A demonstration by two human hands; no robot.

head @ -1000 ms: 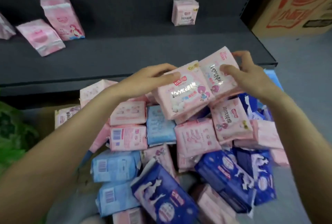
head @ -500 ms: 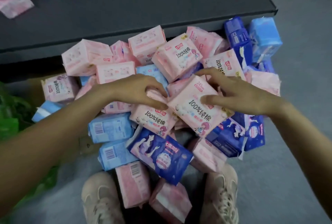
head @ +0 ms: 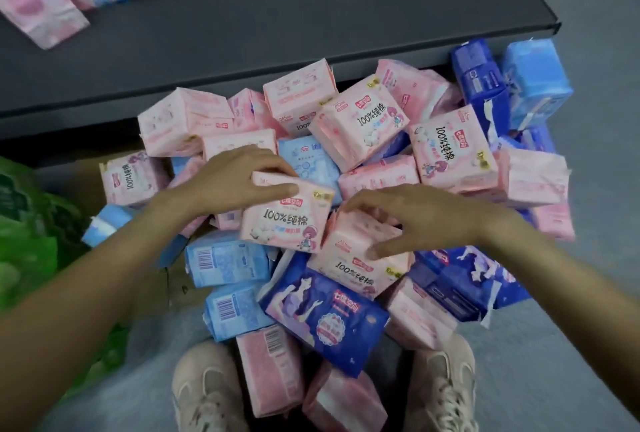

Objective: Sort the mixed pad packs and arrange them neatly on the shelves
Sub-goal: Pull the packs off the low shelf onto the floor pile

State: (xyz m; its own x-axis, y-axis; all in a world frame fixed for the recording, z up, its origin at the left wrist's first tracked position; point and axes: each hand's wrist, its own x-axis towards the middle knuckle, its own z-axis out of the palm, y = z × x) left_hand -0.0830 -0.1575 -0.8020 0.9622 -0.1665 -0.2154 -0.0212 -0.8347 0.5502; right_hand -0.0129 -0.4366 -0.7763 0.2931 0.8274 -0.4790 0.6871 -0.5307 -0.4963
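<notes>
Both hands have come down from shelf height to the pile. Left hand (head: 232, 179) grips a pink pad pack (head: 287, 220); right hand (head: 408, 220) curls over another pink pack (head: 360, 258) beside it. Dark shelf (head: 277, 33), far side, holds few packs; sorting is judged barely begun.

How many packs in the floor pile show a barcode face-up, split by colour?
Light blue packs: 2
Pink packs: 1
Total: 3
No other barcode is legible in this view.
</notes>
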